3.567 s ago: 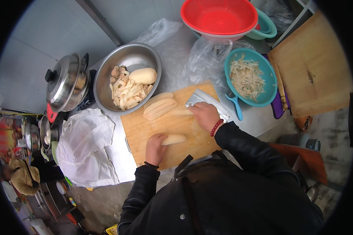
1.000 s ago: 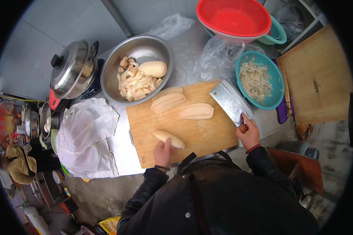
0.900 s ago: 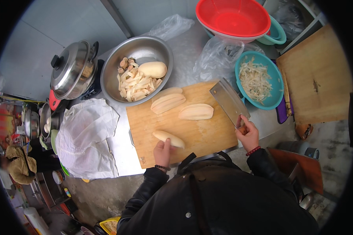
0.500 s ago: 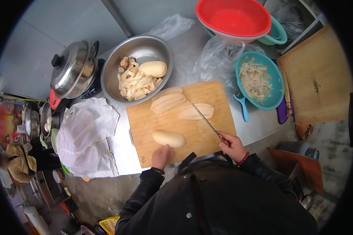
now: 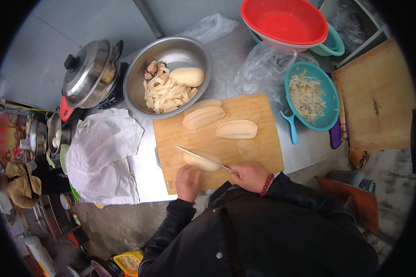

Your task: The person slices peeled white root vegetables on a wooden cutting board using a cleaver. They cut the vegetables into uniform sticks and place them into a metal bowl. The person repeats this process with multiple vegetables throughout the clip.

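A whole peeled lotus root (image 5: 209,163) lies near the front of the wooden cutting board (image 5: 259,154). My left hand (image 5: 187,183) is at its near-left side, fingers bent together against it. My right hand (image 5: 251,177) grips a knife (image 5: 194,153) by its handle. The blade slants over the lotus root, its tip pointing to the far left; whether it touches the skin I cannot tell. Farther back on the board lie split lotus root pieces (image 5: 203,117), and to their right a single half (image 5: 236,129) shows its long inner channels.
Behind the board stands a steel bowl (image 5: 132,99) with lotus root strips and another whole root. A teal basin (image 5: 336,99) of pale shreds and a blue peeler (image 5: 291,127) are at right. A white cloth (image 5: 104,157) lies left, near a lidded pot (image 5: 88,69).
My right hand has brought the knife left and nearer, from beside the single half to over the whole lotus root. My left hand has shifted slightly, its fingers now bent at the root.
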Tool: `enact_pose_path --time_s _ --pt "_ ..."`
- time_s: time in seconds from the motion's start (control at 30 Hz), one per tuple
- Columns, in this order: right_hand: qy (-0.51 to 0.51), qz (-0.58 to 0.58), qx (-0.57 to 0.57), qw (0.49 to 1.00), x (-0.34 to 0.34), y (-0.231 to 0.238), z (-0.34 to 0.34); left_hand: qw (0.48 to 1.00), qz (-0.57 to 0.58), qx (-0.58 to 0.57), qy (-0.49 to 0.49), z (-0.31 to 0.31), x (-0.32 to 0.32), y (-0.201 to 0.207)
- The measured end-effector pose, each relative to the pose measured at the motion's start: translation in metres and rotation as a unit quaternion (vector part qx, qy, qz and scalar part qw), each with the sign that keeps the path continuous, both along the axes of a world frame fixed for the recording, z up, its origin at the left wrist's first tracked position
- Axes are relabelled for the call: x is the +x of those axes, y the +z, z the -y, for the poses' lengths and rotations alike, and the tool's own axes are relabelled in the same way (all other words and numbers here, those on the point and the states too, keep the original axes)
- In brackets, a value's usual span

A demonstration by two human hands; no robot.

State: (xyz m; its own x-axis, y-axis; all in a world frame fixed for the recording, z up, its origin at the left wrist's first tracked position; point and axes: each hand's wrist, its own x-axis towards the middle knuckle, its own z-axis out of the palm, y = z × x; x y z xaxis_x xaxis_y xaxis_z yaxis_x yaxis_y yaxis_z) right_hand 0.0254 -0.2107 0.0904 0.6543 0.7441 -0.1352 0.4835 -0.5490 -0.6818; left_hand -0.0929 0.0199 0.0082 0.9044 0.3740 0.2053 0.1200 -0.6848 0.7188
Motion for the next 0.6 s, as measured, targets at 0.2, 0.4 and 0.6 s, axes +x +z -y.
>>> enact_pose_path --time_s 0.2,0.4,0.6 --pt "0.024 0.014 -0.012 1.0 0.002 -0.002 -0.01 0.994 0.053 0.067 -0.069 -0.013 0.016 0.005" --pt "0.035 0.02 -0.043 0.998 0.006 0.003 -0.017 0.99 0.027 0.071 -0.115 -0.022 0.022 -0.008" --pt "0.037 -0.018 -0.075 0.996 0.008 0.008 -0.025 0.986 0.039 0.096 -0.131 -0.027 0.019 -0.021"
